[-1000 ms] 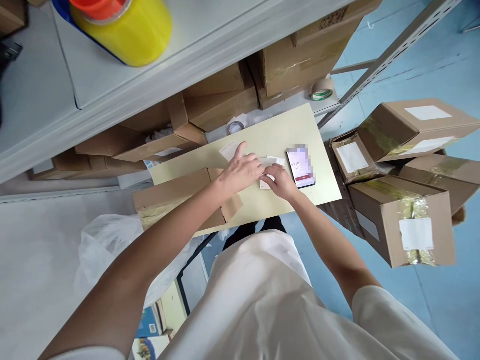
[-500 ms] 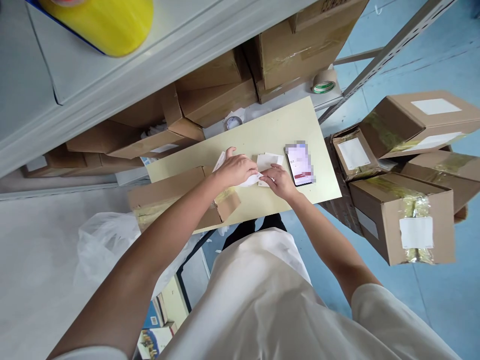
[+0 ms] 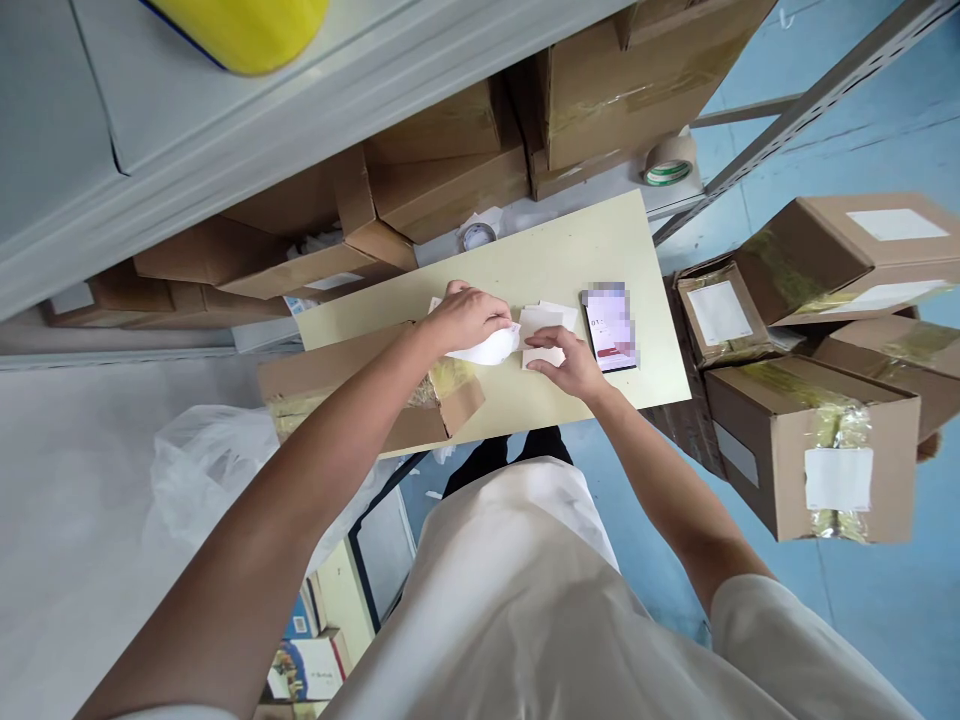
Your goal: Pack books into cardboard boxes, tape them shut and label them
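Observation:
Between the thumb and fingers of my left hand (image 3: 469, 318) is a curled white paper slip (image 3: 487, 347), its free end pointing right. My right hand (image 3: 571, 364) is over the right side of a small pile of white slips (image 3: 546, 317), thumb and fingers apart with nothing between them. Whether its fingertips touch the pile I cannot tell. A phone (image 3: 609, 330) with a lit, partly blurred screen lies just right of the pile. Under my left forearm is a long cardboard box (image 3: 330, 375) with clear tape on it.
The cream table (image 3: 600, 235) backs onto a shelf of open cartons (image 3: 442, 190). A clear tape roll (image 3: 478, 236) and a brown tape roll (image 3: 670, 160) lie behind it. Taped cartons (image 3: 840, 430) are stacked on the floor at right. A plastic bag (image 3: 214, 465) hangs at left.
My hands have moved apart. The left has drawn the slip a little leftward, away from the pile, and my right fingers have come off it and spread.

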{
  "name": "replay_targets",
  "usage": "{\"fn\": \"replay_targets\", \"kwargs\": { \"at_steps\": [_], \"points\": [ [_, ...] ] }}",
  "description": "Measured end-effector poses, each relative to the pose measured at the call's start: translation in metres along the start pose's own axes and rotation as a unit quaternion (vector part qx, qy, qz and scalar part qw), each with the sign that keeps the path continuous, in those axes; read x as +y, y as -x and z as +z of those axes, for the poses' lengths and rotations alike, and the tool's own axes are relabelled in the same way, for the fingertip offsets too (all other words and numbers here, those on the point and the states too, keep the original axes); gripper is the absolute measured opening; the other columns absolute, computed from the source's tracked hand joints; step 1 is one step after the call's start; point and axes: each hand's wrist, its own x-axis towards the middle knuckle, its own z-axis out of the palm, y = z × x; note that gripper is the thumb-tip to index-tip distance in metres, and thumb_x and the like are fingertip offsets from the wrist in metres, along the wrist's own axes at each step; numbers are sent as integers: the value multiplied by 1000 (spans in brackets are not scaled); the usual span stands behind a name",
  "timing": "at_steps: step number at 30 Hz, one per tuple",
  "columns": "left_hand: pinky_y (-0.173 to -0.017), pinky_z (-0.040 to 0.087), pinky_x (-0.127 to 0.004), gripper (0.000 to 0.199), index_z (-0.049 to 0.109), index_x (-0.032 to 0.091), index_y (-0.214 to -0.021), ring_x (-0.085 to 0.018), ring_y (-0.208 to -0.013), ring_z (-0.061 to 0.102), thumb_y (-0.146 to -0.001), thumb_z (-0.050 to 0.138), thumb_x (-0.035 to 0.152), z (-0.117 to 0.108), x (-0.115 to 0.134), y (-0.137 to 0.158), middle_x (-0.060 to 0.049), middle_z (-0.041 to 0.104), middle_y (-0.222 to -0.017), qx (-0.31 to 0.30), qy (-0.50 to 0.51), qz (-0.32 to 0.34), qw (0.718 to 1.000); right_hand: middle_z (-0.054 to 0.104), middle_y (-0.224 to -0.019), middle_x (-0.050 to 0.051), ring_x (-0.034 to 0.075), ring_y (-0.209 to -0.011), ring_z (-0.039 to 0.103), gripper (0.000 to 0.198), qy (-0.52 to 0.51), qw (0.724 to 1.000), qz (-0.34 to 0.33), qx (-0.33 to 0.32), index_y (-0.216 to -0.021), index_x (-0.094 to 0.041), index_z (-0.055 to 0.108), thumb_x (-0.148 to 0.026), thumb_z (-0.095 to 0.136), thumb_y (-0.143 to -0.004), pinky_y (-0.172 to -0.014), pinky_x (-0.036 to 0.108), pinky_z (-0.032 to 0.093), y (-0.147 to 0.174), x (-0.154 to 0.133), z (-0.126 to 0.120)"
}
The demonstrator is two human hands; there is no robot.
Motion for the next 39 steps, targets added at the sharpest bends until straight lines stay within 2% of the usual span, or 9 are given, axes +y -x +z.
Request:
{"fn": "replay_targets", "kwargs": {
  "at_steps": [3, 7, 16, 21, 24, 26, 31, 35, 39],
  "points": [
    [-83, 36, -31, 16, 72, 24, -80, -17, -75, 61, -83, 57, 28, -1, 2, -3, 0, 72, -76, -19, 21, 38, 999, 74, -101, 5, 25, -99, 68, 51, 14, 999, 22, -20, -122, -25, 44, -39, 68, -80, -96, 46, 39, -4, 0, 1],
    [-78, 38, -29, 16, 72, 24, -82, -17, -75, 62, -85, 56, 26, 2, 3, -4, -1, 72, -79, -11, 12, 61, 998, 75, -90, 3, 26, -90, 69, 37, 67, 996, 38, -36, -116, -22, 48, -23, 61, -81, -94, 47, 32, -11, -2, 2],
    [-90, 36, -36, 21, 68, 16, -89, -17, -87, 62, -91, 51, 28, -6, -7, -9, -5, 71, -91, 138, -42, 8, 989, 76, -88, 3, 25, -93, 65, 27, 165, 986, 7, 11, -113, -22, 52, -16, 50, -86, -96, 48, 28, 3, 18, 15],
    [-77, 42, -28, 21, 67, 14, -89, -15, -81, 60, -88, 55, 31, -27, -8, 0, -5, 70, -89, 208, 98, -35, 973, 67, -118, 13, 32, -115, 57, 35, 186, 977, -25, -97, -112, -21, 61, -41, 62, -83, -106, 56, 25, 13, 23, 11],
    [-70, 44, -25, 20, 67, 14, -86, -14, -75, 60, -84, 60, 32, -36, 0, 13, -4, 70, -84, 247, 203, -36, 947, 53, -137, 16, 37, -129, 45, 71, 67, 997, -5, -33, -129, -21, 52, -66, 61, -75, -106, 58, 29, 5, -10, -1],
    [-63, 43, -24, 22, 67, 13, -84, -13, -68, 59, -81, 63, 34, -39, 9, 27, -3, 69, -78, 264, 268, -42, 926, 56, -133, 13, 32, -122, 52, 72, -60, 997, 24, 47, -133, -24, 47, -68, 56, -77, -99, 52, 41, -6, -46, -7],
    [-51, 41, -22, 32, 66, 14, -84, -13, -59, 59, -76, 67, 45, -40, 35, 93, -3, 69, -73, 269, 428, -76, 859, 60, -69, -4, 15, -63, 61, 51, -267, 954, 75, 117, -116, -26, 53, -49, 71, -74, -65, 33, 55, -30, -134, -3],
    [-62, 50, -24, 38, 66, 15, -90, -15, -68, 65, -70, 73, 47, -21, 37, 169, -5, 73, -82, 249, 548, -75, 795, 55, -63, -8, 12, -57, 57, 40, -251, 954, 58, 156, -111, -25, 51, -37, 69, -77, -59, 29, 53, -28, -171, 11],
    [-71, 53, -28, 33, 67, 15, -82, -15, -68, 67, -67, 76, 43, 7, 32, 223, -4, 73, -78, 332, 574, -84, 744, 65, -89, 3, 20, -82, 64, 49, -38, 970, -54, 233, -124, -24, 45, -34, 66, -81, -73, 38, 53, -9, -208, 35]
  ]
}}
